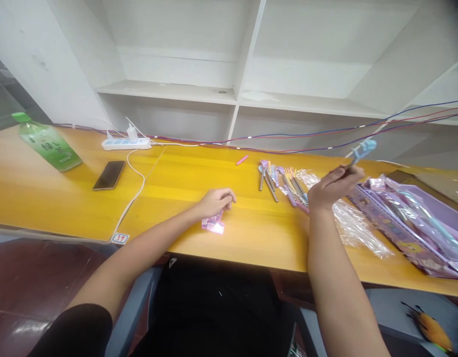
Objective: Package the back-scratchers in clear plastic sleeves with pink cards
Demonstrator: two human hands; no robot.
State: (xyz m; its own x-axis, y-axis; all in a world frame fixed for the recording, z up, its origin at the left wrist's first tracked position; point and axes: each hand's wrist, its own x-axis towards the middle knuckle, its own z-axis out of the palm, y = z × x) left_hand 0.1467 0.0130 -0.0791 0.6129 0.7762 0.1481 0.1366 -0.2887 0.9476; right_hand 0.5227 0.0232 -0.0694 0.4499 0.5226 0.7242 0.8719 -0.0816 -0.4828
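Note:
In the head view, my right hand [335,186] is raised on the right side, its fingers closed around the handle of a back scratcher with a light blue, claw-like head [365,148]. My left hand [217,201] lies low over the table with curled fingers; whether anything is inside them is hidden. Small shiny pink-purple packets [213,225] lie beside and partly under it. Between the two hands, several back scratchers [268,181] with metal rods and purple, yellow and blue heads lie in a loose pile.
Clear plastic wrappers [357,228] and a purple box [403,223] holding wrapped items are at right. A pink stick [242,160] lies toward the back. At left are a phone [109,175], a green bottle [48,144] and a power strip [125,144]. Cables run along the shelf.

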